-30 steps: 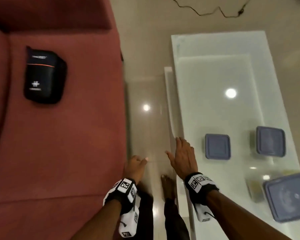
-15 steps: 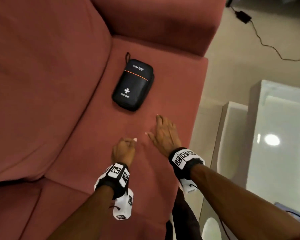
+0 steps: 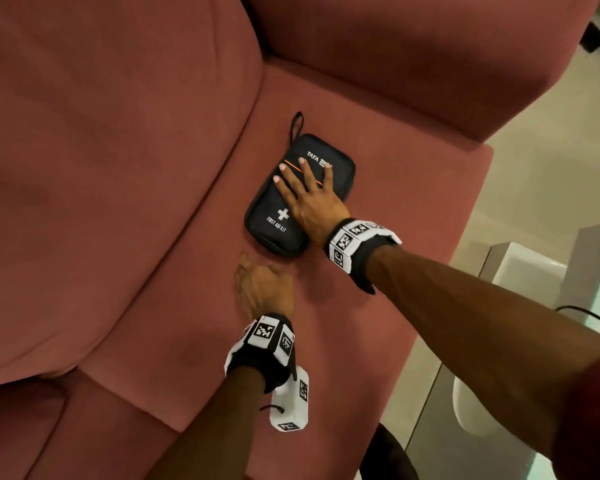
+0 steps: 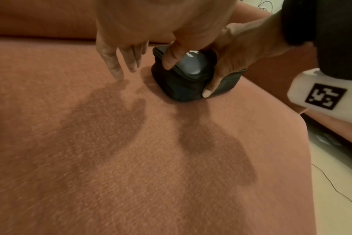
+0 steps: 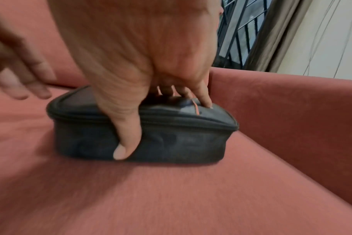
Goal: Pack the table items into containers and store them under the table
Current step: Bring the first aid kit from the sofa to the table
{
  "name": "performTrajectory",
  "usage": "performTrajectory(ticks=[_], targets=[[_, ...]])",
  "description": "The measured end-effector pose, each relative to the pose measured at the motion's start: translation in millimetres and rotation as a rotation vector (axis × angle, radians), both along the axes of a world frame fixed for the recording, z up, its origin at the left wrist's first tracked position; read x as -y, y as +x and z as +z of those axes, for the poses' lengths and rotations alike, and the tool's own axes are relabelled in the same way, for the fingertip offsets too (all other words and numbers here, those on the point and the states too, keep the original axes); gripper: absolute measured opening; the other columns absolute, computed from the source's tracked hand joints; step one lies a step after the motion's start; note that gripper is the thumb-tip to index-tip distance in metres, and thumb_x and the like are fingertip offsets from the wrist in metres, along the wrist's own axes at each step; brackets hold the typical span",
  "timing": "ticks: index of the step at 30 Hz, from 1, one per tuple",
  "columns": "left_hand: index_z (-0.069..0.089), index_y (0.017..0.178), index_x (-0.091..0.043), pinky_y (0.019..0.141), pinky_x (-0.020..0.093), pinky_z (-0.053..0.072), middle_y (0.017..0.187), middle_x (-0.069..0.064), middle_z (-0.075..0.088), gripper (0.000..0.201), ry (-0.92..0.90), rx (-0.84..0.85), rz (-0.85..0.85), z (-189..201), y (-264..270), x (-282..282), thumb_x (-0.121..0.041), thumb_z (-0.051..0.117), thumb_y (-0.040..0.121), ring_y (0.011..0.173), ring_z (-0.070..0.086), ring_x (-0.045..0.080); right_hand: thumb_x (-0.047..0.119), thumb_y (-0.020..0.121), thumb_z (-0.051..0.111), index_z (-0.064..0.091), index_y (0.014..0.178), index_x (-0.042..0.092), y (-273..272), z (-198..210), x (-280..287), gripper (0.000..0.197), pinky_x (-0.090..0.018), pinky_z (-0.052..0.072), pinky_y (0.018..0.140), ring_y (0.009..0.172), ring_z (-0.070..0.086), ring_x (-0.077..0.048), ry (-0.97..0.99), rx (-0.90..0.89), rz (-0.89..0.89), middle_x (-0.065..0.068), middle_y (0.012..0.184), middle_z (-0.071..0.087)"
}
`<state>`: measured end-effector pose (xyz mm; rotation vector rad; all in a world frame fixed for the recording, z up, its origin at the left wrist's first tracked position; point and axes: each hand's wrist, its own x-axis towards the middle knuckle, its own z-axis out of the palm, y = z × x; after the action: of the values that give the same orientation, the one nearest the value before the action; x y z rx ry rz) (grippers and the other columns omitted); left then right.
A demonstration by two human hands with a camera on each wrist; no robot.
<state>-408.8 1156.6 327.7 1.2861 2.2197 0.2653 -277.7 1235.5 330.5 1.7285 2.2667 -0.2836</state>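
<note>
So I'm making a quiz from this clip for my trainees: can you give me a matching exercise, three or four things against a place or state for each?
Things:
1. first aid kit
2. right hand
3. left hand
4. sofa seat

Places or states:
A. fingers point down at the cushion, holding nothing
B. carries the black pouch
C. lies flat on the red cushion
D. spread over the pouch, thumb down its side

Pairs: 1-C, 2-D, 3-A, 4-B
</note>
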Motion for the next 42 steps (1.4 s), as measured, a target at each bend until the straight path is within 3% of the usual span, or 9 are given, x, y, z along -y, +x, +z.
performTrajectory(ticks=[5, 9, 13, 18, 26, 29, 35, 38, 42], targets=[[0.028, 0.145, 0.004, 0.111, 0.039, 0.032, 0.143, 0.027, 0.044, 0.063, 0.031, 0.056, -0.077, 10, 18, 17, -0.009, 0.053, 0.088, 0.133, 0.042, 0.038, 0.003, 0.096, 0.021, 0.0, 0.151, 0.003, 21, 11, 44, 0.059, -0.066, 0.01, 0.114, 0.141, 0.0, -0.054, -0.036, -0.013, 0.019, -0.015, 0.161, -0.001], [0.024, 0.148, 0.0, 0.111, 0.035, 0.029, 0.148, 0.025, 0.039, 0.06, 0.092, 0.095, -0.168, 27, 34, 55, -0.006, 0.046, 0.092, 0.136, 0.04, 0.036, 0.003, 0.091, 0.014, 0.003, 0.152, 0.006, 44, 17, 110, 0.063, -0.063, 0.013, 0.115, 0.142, 0.003, -0.052, -0.042, -0.081, -0.081, -0.011, 0.162, 0.002], [0.021, 0.15, -0.004, 0.11, 0.036, 0.03, 0.149, 0.02, 0.039, 0.059, 0.053, 0.171, -0.321, 37, 65, 119, -0.009, 0.042, 0.095, 0.135, 0.04, 0.035, 0.008, 0.086, 0.026, 0.038, 0.145, 0.007, 71, 9, 233, 0.059, -0.06, 0.041, 0.102, 0.133, 0.037, -0.05, 0.166, -0.153, -0.345, -0.01, 0.151, 0.04], [0.016, 0.151, -0.007, 0.109, 0.035, 0.033, 0.15, 0.016, 0.039, 0.063, -0.111, 0.303, -0.665, 42, 121, 248, -0.033, 0.041, 0.1, 0.135, 0.042, 0.032, 0.001, 0.073, 0.069, 0.042, 0.142, 0.005, 129, 17, 424, 0.075, -0.062, 0.038, 0.1, 0.131, 0.039, -0.051, 0.193, -0.081, -0.785, -0.011, 0.147, 0.045], [0.017, 0.149, -0.017, 0.096, 0.031, 0.042, 0.142, 0.008, 0.05, 0.064, -0.415, 0.352, -1.053, 29, 150, 405, -0.052, 0.035, 0.097, 0.126, 0.052, 0.025, -0.003, 0.088, 0.052, 0.026, 0.15, 0.011, 249, -3, 638, 0.069, -0.063, 0.025, 0.111, 0.14, 0.022, -0.049, -0.067, 0.074, -1.244, -0.008, 0.156, 0.03], [0.02, 0.148, -0.014, 0.092, 0.029, 0.042, 0.138, 0.01, 0.054, 0.065, -0.472, 0.285, -1.088, 20, 148, 432, -0.052, 0.035, 0.097, 0.124, 0.054, 0.026, 0.013, 0.091, 0.055, 0.013, 0.153, 0.012, 263, -13, 682, 0.074, -0.06, 0.03, 0.109, 0.142, 0.016, -0.047, -0.249, 0.073, -1.252, -0.008, 0.16, 0.016], [0.022, 0.148, -0.013, 0.107, 0.043, 0.036, 0.146, 0.015, 0.043, 0.065, -0.53, 0.093, -1.249, 27, 162, 476, -0.052, 0.035, 0.097, 0.133, 0.042, 0.031, 0.048, 0.088, 0.059, 0.01, 0.152, 0.007, 253, -8, 701, 0.091, -0.055, 0.029, 0.11, 0.145, 0.011, -0.04, -0.179, -0.042, -1.322, -0.011, 0.161, 0.011], [0.019, 0.151, -0.015, 0.118, 0.048, 0.018, 0.156, 0.009, 0.029, 0.063, -0.394, 0.01, -1.426, 45, 172, 495, -0.048, 0.033, 0.099, 0.147, 0.019, 0.027, 0.05, 0.092, 0.052, 0.012, 0.15, 0.001, 222, 7, 695, 0.086, -0.048, 0.025, 0.115, 0.146, 0.015, -0.035, -0.026, -0.114, -1.468, -0.019, 0.158, 0.015], [0.015, 0.152, -0.013, 0.12, 0.048, 0.016, 0.16, 0.006, 0.02, 0.063, -0.291, -0.013, -1.605, 76, 158, 526, -0.044, 0.033, 0.1, 0.149, 0.013, 0.024, 0.039, 0.097, 0.049, 0.019, 0.15, 0.004, 136, 37, 718, 0.071, -0.042, 0.024, 0.117, 0.144, 0.023, -0.029, 0.222, -0.396, -1.63, -0.015, 0.157, 0.023]])
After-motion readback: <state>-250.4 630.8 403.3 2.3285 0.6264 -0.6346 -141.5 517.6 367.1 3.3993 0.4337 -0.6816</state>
